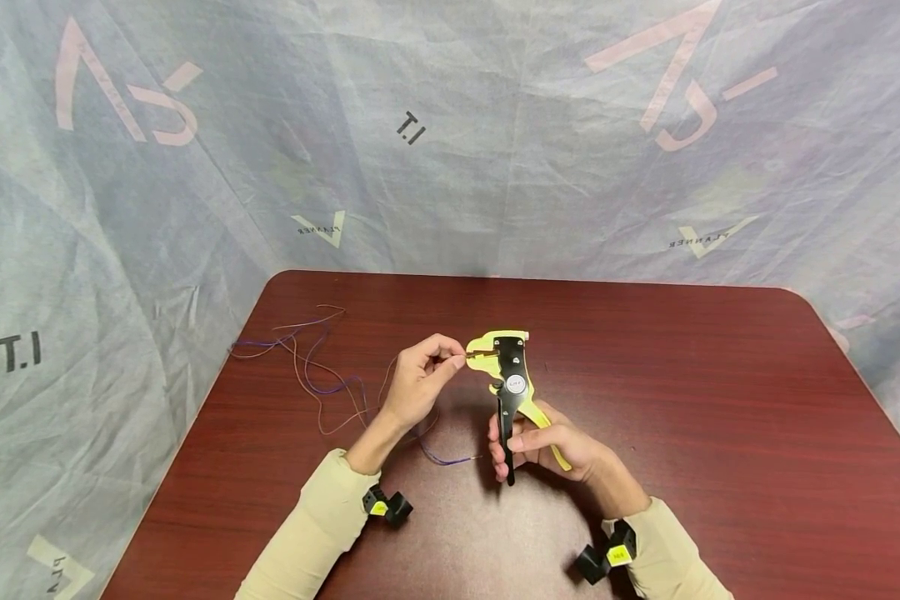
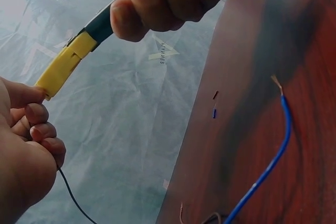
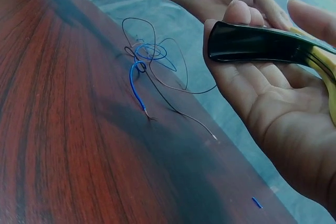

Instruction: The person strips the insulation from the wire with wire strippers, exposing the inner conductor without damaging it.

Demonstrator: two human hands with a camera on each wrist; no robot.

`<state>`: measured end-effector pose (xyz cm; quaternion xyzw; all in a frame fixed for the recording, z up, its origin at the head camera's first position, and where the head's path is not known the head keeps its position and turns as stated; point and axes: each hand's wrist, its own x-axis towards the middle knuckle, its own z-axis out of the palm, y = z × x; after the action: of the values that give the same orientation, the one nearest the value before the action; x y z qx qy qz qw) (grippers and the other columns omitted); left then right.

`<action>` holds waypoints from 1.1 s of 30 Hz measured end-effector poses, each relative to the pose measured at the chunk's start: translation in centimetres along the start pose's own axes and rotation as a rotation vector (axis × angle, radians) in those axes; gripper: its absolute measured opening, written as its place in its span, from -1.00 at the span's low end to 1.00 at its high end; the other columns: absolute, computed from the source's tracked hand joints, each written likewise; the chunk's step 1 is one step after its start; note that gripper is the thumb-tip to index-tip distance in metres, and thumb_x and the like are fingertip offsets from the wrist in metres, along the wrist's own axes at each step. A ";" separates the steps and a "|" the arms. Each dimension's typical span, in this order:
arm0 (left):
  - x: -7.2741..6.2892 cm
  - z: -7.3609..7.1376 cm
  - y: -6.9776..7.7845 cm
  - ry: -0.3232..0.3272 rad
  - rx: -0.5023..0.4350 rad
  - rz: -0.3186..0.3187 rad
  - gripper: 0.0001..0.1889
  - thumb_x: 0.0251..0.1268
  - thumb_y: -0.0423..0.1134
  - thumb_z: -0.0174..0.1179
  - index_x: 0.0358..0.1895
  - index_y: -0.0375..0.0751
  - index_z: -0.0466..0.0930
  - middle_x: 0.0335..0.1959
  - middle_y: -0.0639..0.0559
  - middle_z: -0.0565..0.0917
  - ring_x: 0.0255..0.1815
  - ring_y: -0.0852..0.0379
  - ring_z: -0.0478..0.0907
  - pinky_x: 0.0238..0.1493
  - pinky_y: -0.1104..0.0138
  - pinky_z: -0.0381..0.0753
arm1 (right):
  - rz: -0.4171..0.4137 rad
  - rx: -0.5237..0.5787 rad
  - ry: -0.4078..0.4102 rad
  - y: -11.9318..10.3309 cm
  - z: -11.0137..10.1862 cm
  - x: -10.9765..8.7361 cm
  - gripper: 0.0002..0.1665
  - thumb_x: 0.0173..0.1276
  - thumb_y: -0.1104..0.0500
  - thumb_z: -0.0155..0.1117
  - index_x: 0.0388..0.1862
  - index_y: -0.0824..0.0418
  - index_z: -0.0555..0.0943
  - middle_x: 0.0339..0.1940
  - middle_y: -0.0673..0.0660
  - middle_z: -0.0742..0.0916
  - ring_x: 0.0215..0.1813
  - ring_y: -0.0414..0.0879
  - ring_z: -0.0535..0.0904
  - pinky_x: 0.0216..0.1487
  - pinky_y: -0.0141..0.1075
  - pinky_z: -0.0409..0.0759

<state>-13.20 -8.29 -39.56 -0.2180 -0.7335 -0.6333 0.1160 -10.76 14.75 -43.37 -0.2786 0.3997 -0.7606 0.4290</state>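
My right hand (image 1: 562, 442) holds a yellow and black wire stripper (image 1: 515, 362), its fingers around the black handle (image 3: 257, 43) and its palm by the yellow one. Left of the tool's yellow head, my left hand (image 1: 422, 377) pinches a thin brown wire (image 3: 197, 92) between thumb and forefinger, right at the jaws. The wire's tip is hidden in the tool. In the left wrist view the wire trails down below the left hand (image 2: 23, 156). A blue wire (image 2: 273, 163) with bare, frayed copper strands lies on the table beneath the hands.
Loosely tangled brown and blue wires (image 1: 322, 385) spread over the left of the dark red table (image 1: 682, 417). Small cut bits of blue insulation (image 3: 256, 202) and brown insulation (image 2: 215, 95) lie on the tabletop. A grey printed sheet (image 1: 495, 167) hangs behind the table.
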 end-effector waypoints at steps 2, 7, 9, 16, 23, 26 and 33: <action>0.0 0.0 0.1 -0.003 0.004 -0.007 -0.96 0.29 -0.56 0.17 -0.30 -0.44 0.60 -0.56 -0.19 0.49 -0.55 0.39 0.26 -0.52 0.51 0.23 | 0.006 -0.009 0.005 0.0 0.0 0.0 -0.71 0.41 0.45 -0.11 -0.02 0.31 0.51 -0.26 0.04 0.73 -0.25 -0.09 0.67 -0.05 -0.16 0.67; 0.0 -0.1 0.2 -0.002 0.011 -0.021 -0.96 0.30 -0.53 0.17 -0.31 -0.42 0.60 -0.55 -0.17 0.50 -0.56 0.39 0.26 -0.52 0.51 0.23 | 0.012 -0.052 0.026 -0.1 0.0 0.0 -0.76 0.42 0.45 -0.09 -0.08 0.31 0.51 -0.29 0.02 0.71 -0.29 -0.10 0.66 -0.09 -0.18 0.68; 0.0 0.0 0.2 -0.002 0.009 -0.025 -0.95 0.30 -0.54 0.17 -0.31 -0.41 0.60 -0.56 -0.15 0.50 -0.57 0.40 0.25 -0.53 0.51 0.23 | 0.013 -0.063 0.031 -0.1 -0.1 0.0 -0.77 0.41 0.45 -0.09 -0.11 0.30 0.51 -0.31 0.01 0.71 -0.31 -0.11 0.66 -0.10 -0.19 0.68; 0.0 0.0 0.1 0.006 0.008 -0.026 -0.94 0.25 -0.56 0.19 -0.34 -0.39 0.61 -0.59 -0.07 0.47 -0.61 0.40 0.22 -0.58 0.50 0.19 | 0.011 -0.098 0.070 -0.2 0.2 0.0 -0.79 0.40 0.47 -0.02 -0.18 0.25 0.51 -0.41 -0.03 0.69 -0.40 -0.14 0.64 -0.20 -0.22 0.67; 0.0 0.0 0.1 0.012 0.004 -0.041 -0.94 0.25 -0.55 0.20 -0.35 -0.38 0.60 -0.59 0.06 0.46 -0.63 0.41 0.22 -0.58 0.52 0.19 | -0.001 -0.139 0.119 0.3 0.6 0.2 -0.81 0.37 0.48 0.08 -0.28 0.20 0.50 -0.59 -0.03 0.63 -0.52 -0.19 0.60 -0.34 -0.24 0.67; 0.0 0.0 0.0 0.017 0.005 -0.043 -0.95 0.23 -0.55 0.20 -0.36 -0.39 0.60 -0.60 0.07 0.46 -0.62 0.41 0.23 -0.57 0.52 0.20 | -0.020 -0.148 0.129 0.7 0.7 0.3 -0.82 0.38 0.48 0.08 -0.31 0.22 0.49 -0.61 -0.02 0.60 -0.53 -0.21 0.57 -0.38 -0.24 0.66; 0.1 0.1 -0.1 0.022 0.005 -0.050 -0.94 0.21 -0.57 0.21 -0.39 -0.42 0.59 -0.62 -0.02 0.47 -0.61 0.41 0.24 -0.57 0.51 0.21 | -0.021 -0.151 0.244 1.6 1.2 0.7 -0.80 0.36 0.45 0.10 -0.42 0.20 0.47 -0.64 -0.04 0.55 -0.60 -0.22 0.52 -0.48 -0.28 0.61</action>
<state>-13.31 -8.22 -39.60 -0.1922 -0.7389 -0.6367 0.1086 -9.45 13.20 -44.02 -0.2196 0.5022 -0.7611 0.3469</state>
